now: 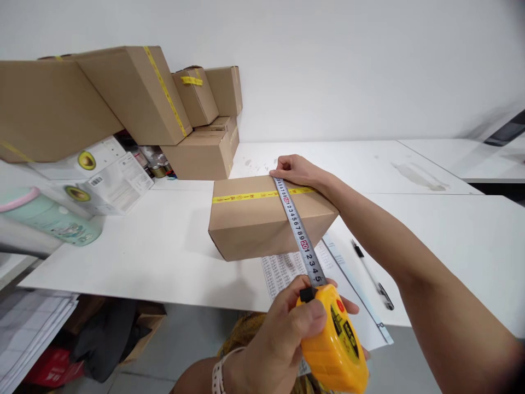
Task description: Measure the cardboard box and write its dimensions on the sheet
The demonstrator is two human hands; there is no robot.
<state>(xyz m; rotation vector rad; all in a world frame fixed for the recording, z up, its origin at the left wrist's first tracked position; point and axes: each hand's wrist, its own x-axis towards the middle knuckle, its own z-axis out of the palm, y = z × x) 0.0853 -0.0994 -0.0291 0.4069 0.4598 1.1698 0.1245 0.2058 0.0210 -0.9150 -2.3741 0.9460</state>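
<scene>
A yellow tape measure [334, 345] is gripped in my left hand [274, 339], with the thumb beside its black lock button. Its metal blade [296, 224] runs out across the top of a closed cardboard box [246, 213] sealed with yellow printed tape. At the box's far edge, the fingers of my right hand [297, 168] pinch the blade's end; the hook itself is hidden by them. The blade slopes over the near edge down to the case, and the numbers near the case read just past 20. Printed sheets [283, 273] lie partly beneath the box.
A black-and-clear pen [373, 276] lies right of the sheets on the white table [164, 257]. Several cardboard boxes [135, 98] are stacked at the back left, above white avocado-print boxes [115, 180]. A mint green tumbler [53, 219] stands at the far left.
</scene>
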